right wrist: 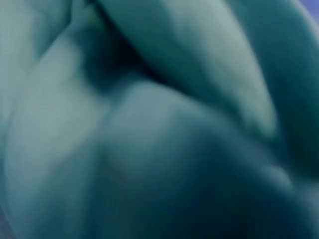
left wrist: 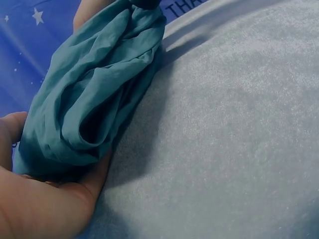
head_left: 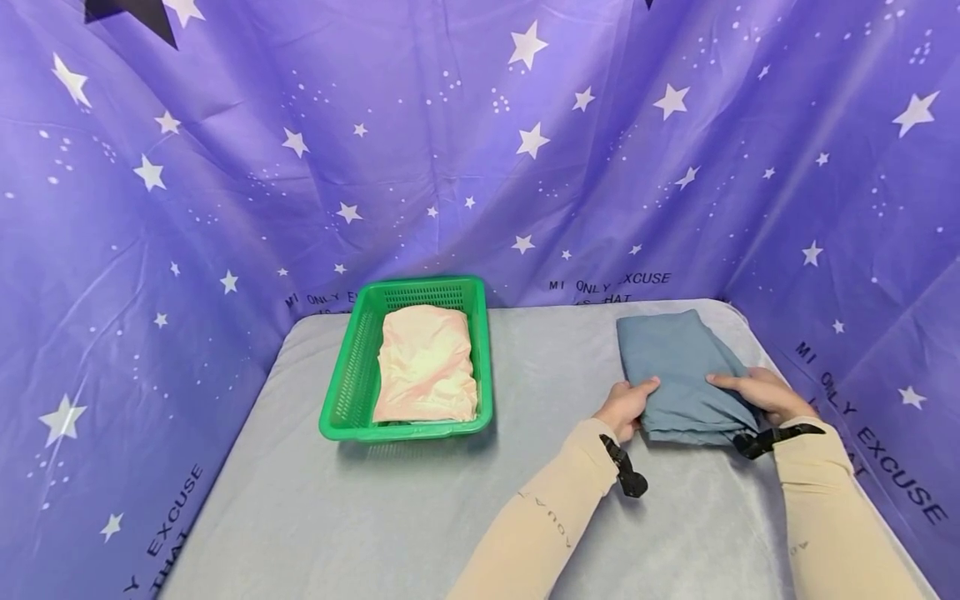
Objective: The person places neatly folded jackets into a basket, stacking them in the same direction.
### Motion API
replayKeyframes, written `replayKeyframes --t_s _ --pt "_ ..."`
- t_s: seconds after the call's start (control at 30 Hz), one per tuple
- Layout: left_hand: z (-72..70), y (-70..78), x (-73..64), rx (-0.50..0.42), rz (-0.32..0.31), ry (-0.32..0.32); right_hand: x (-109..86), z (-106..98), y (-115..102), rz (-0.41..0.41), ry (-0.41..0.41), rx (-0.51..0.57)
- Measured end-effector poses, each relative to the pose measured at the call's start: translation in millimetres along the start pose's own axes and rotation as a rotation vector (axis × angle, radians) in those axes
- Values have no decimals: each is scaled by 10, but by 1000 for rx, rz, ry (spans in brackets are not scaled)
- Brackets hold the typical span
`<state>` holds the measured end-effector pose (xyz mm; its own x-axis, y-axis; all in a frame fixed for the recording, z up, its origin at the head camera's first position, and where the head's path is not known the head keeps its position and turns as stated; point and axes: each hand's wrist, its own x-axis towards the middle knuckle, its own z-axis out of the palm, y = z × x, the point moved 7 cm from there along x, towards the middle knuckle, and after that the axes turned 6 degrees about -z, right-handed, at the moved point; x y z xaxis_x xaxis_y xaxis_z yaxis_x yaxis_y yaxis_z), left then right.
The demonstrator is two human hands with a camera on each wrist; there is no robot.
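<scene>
A folded blue-grey cloth (head_left: 678, 358) is held between both hands at the right side of the table. My left hand (head_left: 626, 408) grips its near left edge, thumb on top. In the left wrist view, the same left hand (left wrist: 45, 199) has its fingers under the bundle, whose near side shows loose rolled layers. On the right edge, my right hand (head_left: 765, 393) holds the cloth with the thumb laid over it and the other fingers hidden beneath. Blurred folds of the cloth (right wrist: 149, 124) fill the right wrist view, where the hand is out of sight.
A green plastic basket (head_left: 332, 421) with slotted walls stands left of centre on the table (head_left: 525, 467). Inside it lies a folded pale pink cloth (head_left: 426, 364). A purple curtain (head_left: 450, 150) with white stars hangs behind and along both sides.
</scene>
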<state>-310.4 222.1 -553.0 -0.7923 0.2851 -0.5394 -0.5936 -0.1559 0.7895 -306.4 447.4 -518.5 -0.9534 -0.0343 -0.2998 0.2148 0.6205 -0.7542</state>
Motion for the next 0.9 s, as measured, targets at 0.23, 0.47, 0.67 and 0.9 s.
replayKeyframes --t_s 0.23,0.47,0.67,0.9 --pt "-16 11 22 -6 -15 -17 15 58 -22 -37 5 82" --pt "-37 34 -6 -17 -40 0 -30 92 -77 -89 29 110" --pt "-72 57 -25 -13 -40 1 -66 117 -123 -119 64 127" --pt "-123 88 -61 -4 -24 16 -108 140 -205 -147 98 113"
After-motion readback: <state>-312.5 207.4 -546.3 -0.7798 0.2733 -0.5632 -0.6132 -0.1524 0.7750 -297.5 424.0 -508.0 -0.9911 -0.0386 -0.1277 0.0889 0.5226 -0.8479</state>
